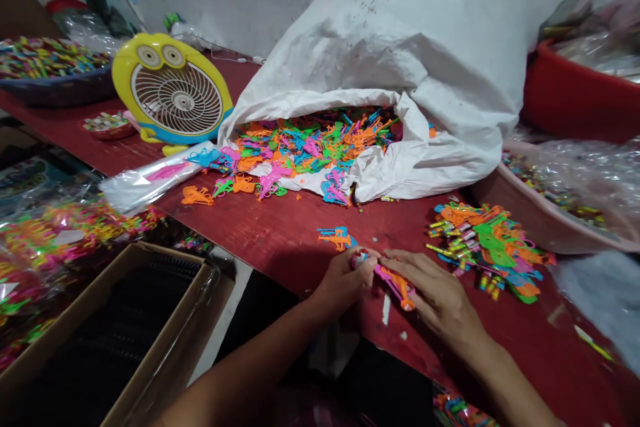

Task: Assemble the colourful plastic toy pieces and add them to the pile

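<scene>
A person's two bare hands meet at the near edge of a dark red wooden tabletop (280,233), working a small plastic toy. The left hand (341,283) has its fingers curled shut around the rounded end of a slim pink-and-orange plastic toy piece (395,283); the right hand (440,297) lies over the other end, fingers extended and pressed together on top of it, pinning it low against the wood. The piece sits between the two hands, right at the table's front edge.

Just beyond the left hand lies a loose blue-and-orange plastic trumpet-shaped toy (337,237). To the right, near the right hand, rests a heap of orange, green and blue plastic toys mixed with small striped tubes (493,247). Behind, a large white woven sack (425,67) lies on its side, its mouth spilling a bright tangle of multicoloured plastic toys (310,147) onto the table. A yellow cartoon-faced desk fan (173,90) stands at the left, and an open brown cardboard box (115,333) sits below the table edge.

The likely hazard is the edge itself: with the piece held so close to it, a slip of the fingers could send it off the table to the floor beside the box. Too much force on the thin plastic could also snap it.
</scene>
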`<state>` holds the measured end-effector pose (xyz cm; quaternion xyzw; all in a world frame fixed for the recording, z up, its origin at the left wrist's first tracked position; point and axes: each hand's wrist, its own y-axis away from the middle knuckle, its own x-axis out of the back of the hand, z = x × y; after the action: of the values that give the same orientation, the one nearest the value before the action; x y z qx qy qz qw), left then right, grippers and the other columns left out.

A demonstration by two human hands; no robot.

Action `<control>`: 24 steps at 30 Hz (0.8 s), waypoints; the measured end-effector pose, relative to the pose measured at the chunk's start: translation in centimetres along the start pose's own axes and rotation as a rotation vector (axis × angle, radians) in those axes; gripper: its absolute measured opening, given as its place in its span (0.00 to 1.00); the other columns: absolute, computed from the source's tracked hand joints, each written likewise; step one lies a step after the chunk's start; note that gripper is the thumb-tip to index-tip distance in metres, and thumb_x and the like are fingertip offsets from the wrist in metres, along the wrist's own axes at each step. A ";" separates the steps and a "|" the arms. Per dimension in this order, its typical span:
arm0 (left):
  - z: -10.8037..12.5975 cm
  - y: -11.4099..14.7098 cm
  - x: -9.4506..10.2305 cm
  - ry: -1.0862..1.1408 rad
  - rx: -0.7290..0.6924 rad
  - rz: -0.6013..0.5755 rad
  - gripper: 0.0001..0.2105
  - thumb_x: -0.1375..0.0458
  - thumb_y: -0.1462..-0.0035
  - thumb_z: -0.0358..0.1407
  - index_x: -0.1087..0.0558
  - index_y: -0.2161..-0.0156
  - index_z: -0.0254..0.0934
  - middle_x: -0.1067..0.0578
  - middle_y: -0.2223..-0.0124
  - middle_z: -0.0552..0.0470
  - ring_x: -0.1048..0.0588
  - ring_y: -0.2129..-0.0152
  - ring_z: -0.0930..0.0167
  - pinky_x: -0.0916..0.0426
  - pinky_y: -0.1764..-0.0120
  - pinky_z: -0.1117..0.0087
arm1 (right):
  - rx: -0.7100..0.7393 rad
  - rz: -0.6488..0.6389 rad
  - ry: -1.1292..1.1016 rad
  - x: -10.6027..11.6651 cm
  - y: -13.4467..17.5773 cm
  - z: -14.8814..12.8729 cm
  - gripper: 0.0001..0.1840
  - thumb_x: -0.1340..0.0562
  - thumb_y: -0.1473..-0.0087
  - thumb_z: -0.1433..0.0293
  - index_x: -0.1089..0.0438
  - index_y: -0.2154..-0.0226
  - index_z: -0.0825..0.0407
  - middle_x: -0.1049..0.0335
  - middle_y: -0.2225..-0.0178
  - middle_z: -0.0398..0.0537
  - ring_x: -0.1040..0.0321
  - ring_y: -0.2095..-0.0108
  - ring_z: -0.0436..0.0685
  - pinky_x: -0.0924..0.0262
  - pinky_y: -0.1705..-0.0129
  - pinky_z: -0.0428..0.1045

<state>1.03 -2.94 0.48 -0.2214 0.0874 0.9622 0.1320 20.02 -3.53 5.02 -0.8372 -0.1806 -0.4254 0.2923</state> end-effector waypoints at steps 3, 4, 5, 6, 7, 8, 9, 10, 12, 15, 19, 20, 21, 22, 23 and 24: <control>-0.5 0.1 0.3 -0.043 -0.051 0.044 0.19 0.40 0.45 0.48 0.28 0.55 0.34 0.32 0.71 0.55 0.35 0.74 0.74 0.40 0.67 0.73 | -0.316 0.185 -0.205 -1.5 0.7 0.1 0.11 0.40 0.40 0.64 0.25 0.58 0.49 0.24 0.63 0.49 0.27 0.65 0.56 0.33 0.63 0.48; -0.5 0.1 0.5 -0.056 -0.064 0.035 0.20 0.40 0.44 0.48 0.27 0.55 0.34 0.32 0.70 0.55 0.35 0.73 0.74 0.40 0.66 0.73 | -0.432 0.247 -0.284 -1.9 0.8 -0.1 0.11 0.38 0.41 0.62 0.25 0.61 0.50 0.25 0.68 0.47 0.29 0.70 0.54 0.34 0.69 0.47; -0.6 0.2 0.6 -0.061 -0.074 0.024 0.20 0.40 0.44 0.49 0.27 0.56 0.33 0.32 0.70 0.55 0.36 0.73 0.74 0.40 0.67 0.73 | -0.524 0.303 -0.362 -2.3 0.9 -0.4 0.12 0.37 0.42 0.60 0.26 0.64 0.51 0.26 0.71 0.45 0.31 0.74 0.53 0.36 0.73 0.45; -0.6 0.2 0.7 -0.062 -0.082 0.011 0.20 0.41 0.43 0.50 0.26 0.57 0.33 0.32 0.70 0.54 0.36 0.74 0.74 0.40 0.67 0.73 | -0.583 0.340 -0.431 -2.5 0.9 -0.7 0.13 0.37 0.43 0.58 0.27 0.66 0.52 0.28 0.73 0.44 0.33 0.77 0.52 0.38 0.75 0.45; -0.6 0.2 0.7 -0.063 -0.090 0.001 0.20 0.41 0.43 0.50 0.26 0.58 0.32 0.33 0.71 0.55 0.37 0.74 0.75 0.41 0.67 0.73 | -0.609 0.345 -0.484 -2.7 0.8 -1.0 0.14 0.37 0.43 0.58 0.28 0.66 0.52 0.29 0.75 0.44 0.34 0.77 0.52 0.39 0.75 0.45; -0.6 0.2 0.8 -0.063 -0.100 -0.007 0.20 0.41 0.43 0.50 0.26 0.59 0.32 0.33 0.71 0.55 0.37 0.75 0.75 0.41 0.68 0.74 | -0.607 0.333 -0.509 -2.9 0.8 -1.2 0.14 0.37 0.42 0.57 0.28 0.67 0.52 0.29 0.75 0.44 0.34 0.77 0.52 0.38 0.73 0.45; -0.6 0.2 0.7 -0.062 -0.114 -0.016 0.19 0.41 0.42 0.49 0.27 0.60 0.32 0.34 0.72 0.55 0.38 0.75 0.75 0.41 0.68 0.74 | -0.589 0.312 -0.505 -3.0 0.7 -1.4 0.14 0.38 0.41 0.58 0.29 0.67 0.51 0.30 0.76 0.44 0.34 0.76 0.52 0.38 0.72 0.45; -0.6 0.2 0.7 -0.066 -0.133 -0.027 0.17 0.41 0.42 0.48 0.27 0.61 0.32 0.34 0.72 0.56 0.38 0.75 0.76 0.42 0.68 0.74 | -0.567 0.294 -0.478 -3.1 0.6 -1.6 0.13 0.39 0.40 0.59 0.29 0.68 0.51 0.30 0.76 0.44 0.34 0.75 0.52 0.39 0.71 0.45; -0.6 0.1 0.7 -0.075 -0.177 -0.053 0.15 0.42 0.41 0.45 0.29 0.65 0.32 0.35 0.73 0.56 0.39 0.75 0.76 0.42 0.68 0.74 | -0.525 0.274 -0.395 -3.2 0.4 -1.8 0.13 0.40 0.39 0.60 0.29 0.68 0.51 0.30 0.75 0.45 0.35 0.74 0.52 0.40 0.71 0.45; -0.7 0.1 0.8 -0.077 -0.223 -0.069 0.13 0.43 0.40 0.42 0.33 0.71 0.33 0.37 0.73 0.57 0.40 0.75 0.76 0.43 0.68 0.74 | -0.469 0.277 -0.295 -3.4 0.2 -1.8 0.12 0.40 0.40 0.61 0.28 0.68 0.52 0.31 0.73 0.45 0.36 0.74 0.51 0.41 0.72 0.44; -0.7 0.2 0.7 -0.032 -0.208 -0.060 0.10 0.42 0.43 0.38 0.33 0.72 0.33 0.37 0.75 0.57 0.40 0.77 0.76 0.43 0.71 0.74 | -0.503 0.290 -0.296 -3.7 0.1 -2.1 0.13 0.39 0.40 0.60 0.29 0.69 0.52 0.32 0.75 0.44 0.38 0.76 0.51 0.42 0.74 0.44; -0.8 0.3 0.6 -0.015 -0.198 -0.046 0.10 0.42 0.44 0.37 0.33 0.72 0.33 0.37 0.75 0.57 0.40 0.77 0.76 0.44 0.71 0.74 | -0.530 0.295 -0.308 -3.7 0.1 -2.2 0.13 0.39 0.41 0.60 0.30 0.69 0.52 0.32 0.76 0.43 0.38 0.77 0.51 0.43 0.75 0.44; -0.8 0.3 0.4 -0.002 -0.188 -0.026 0.09 0.42 0.45 0.36 0.33 0.72 0.33 0.37 0.76 0.58 0.40 0.78 0.76 0.44 0.72 0.74 | -0.555 0.299 -0.317 -3.8 0.1 -2.4 0.13 0.39 0.41 0.59 0.30 0.68 0.52 0.32 0.76 0.43 0.38 0.77 0.50 0.43 0.76 0.44; -0.8 0.4 0.2 0.004 -0.179 0.000 0.07 0.41 0.47 0.35 0.32 0.72 0.33 0.36 0.77 0.58 0.40 0.78 0.76 0.44 0.73 0.74 | -0.569 0.307 -0.320 -3.8 0.2 -2.6 0.13 0.38 0.41 0.59 0.30 0.68 0.52 0.32 0.77 0.43 0.39 0.78 0.50 0.43 0.76 0.44; -0.9 0.4 0.0 0.003 -0.173 0.029 0.06 0.42 0.48 0.34 0.32 0.72 0.33 0.36 0.77 0.58 0.40 0.79 0.77 0.45 0.73 0.75 | -0.576 0.317 -0.317 -3.9 0.3 -2.8 0.13 0.38 0.41 0.59 0.30 0.68 0.52 0.32 0.77 0.43 0.39 0.78 0.50 0.43 0.77 0.44; -1.0 0.4 -0.2 -0.003 -0.167 0.055 0.05 0.42 0.49 0.33 0.32 0.73 0.33 0.37 0.77 0.58 0.40 0.79 0.77 0.45 0.73 0.75 | -0.580 0.329 -0.308 -4.0 0.3 -3.1 0.13 0.38 0.42 0.59 0.30 0.69 0.52 0.32 0.77 0.42 0.39 0.79 0.50 0.44 0.77 0.43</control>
<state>1.44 -3.57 -0.27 -0.2278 0.0125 0.9697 0.0869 16.09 -5.96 3.10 -0.9574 0.0426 -0.2749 0.0769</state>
